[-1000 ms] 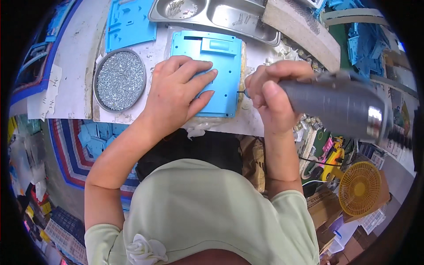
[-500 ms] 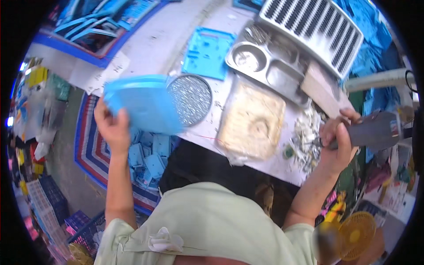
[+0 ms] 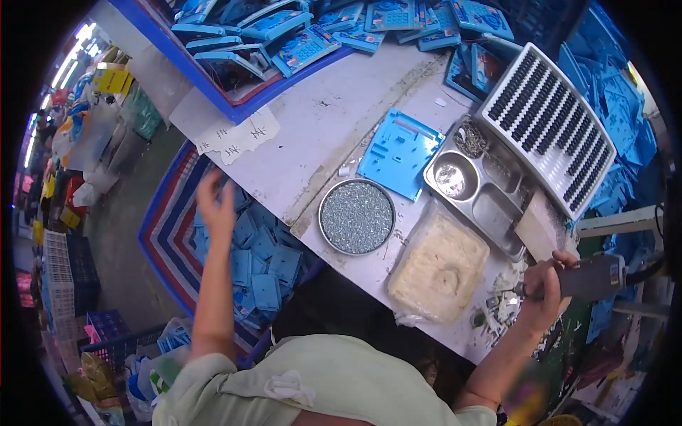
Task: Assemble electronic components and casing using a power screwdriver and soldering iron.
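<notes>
- The left hand is hovering open and empty over the striped bag, fingers loosely parted; I'm not seeing it grip anything
- The blue pieces are lying heaped at odd angles in that bag, below the table edge; with so many edges overlapping, one pulled up carelessly could be dragging its neighbours along or getting scratched
- The right hand is curling tightly around a dark power screwdriver, holding it roughly level, its nose pointing left near the white scraps; if the arm is dipping, that nose could be raking scraps off the table
- A dark cord is trailing from the tool's back end toward the right; if it is catching on something, it could be jerking the tool off line
- The round dish of screws is sitting close to the table edge, on the bag's side; a sleeve or a swinging blue piece could be knocking it, spilling screws into the bag
- The blue panel is resting between the dish and the metal tray; with so little room there, a nudge could be shoving it against either one
- The wrapped beige block is sitting near the edge too; its loose plastic could be snagging a sleeve
</notes>
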A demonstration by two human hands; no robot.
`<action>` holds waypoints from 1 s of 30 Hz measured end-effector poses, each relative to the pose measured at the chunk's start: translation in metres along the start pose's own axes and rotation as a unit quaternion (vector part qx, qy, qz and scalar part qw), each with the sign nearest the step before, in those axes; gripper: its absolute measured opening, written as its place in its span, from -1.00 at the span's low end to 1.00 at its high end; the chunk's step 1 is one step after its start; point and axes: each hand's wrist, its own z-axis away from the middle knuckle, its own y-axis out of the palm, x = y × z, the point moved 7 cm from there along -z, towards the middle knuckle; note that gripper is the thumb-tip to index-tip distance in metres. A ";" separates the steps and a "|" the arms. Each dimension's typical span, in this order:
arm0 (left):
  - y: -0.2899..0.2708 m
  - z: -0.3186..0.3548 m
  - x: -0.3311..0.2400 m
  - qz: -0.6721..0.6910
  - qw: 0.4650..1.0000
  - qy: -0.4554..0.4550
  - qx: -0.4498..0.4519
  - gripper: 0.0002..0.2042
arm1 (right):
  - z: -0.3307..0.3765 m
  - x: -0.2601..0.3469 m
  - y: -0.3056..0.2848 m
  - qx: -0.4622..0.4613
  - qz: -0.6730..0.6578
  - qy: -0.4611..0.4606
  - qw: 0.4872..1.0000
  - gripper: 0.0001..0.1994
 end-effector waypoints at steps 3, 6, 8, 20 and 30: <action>0.124 -0.086 -0.099 -0.086 0.971 0.136 0.175 -0.74 | -0.002 -0.005 0.002 0.007 -0.003 0.006 1.000 -0.62; 0.234 -0.167 -0.120 -0.253 0.920 0.285 0.089 -0.61 | -0.007 0.001 0.012 0.027 -0.007 0.003 1.000 -0.59; 0.283 -0.203 -0.122 -0.335 0.898 0.268 0.095 -0.56 | -0.008 0.007 0.013 0.033 0.002 -0.003 0.999 -0.57; 0.245 -0.317 -0.188 -0.395 0.864 0.302 0.077 -0.70 | 0.036 0.073 0.009 -0.202 0.294 -0.336 0.872 -0.38; 0.185 -0.063 -0.298 0.302 0.835 -0.069 0.456 -0.76 | 0.066 -0.094 0.136 0.164 -0.352 0.284 0.877 -0.33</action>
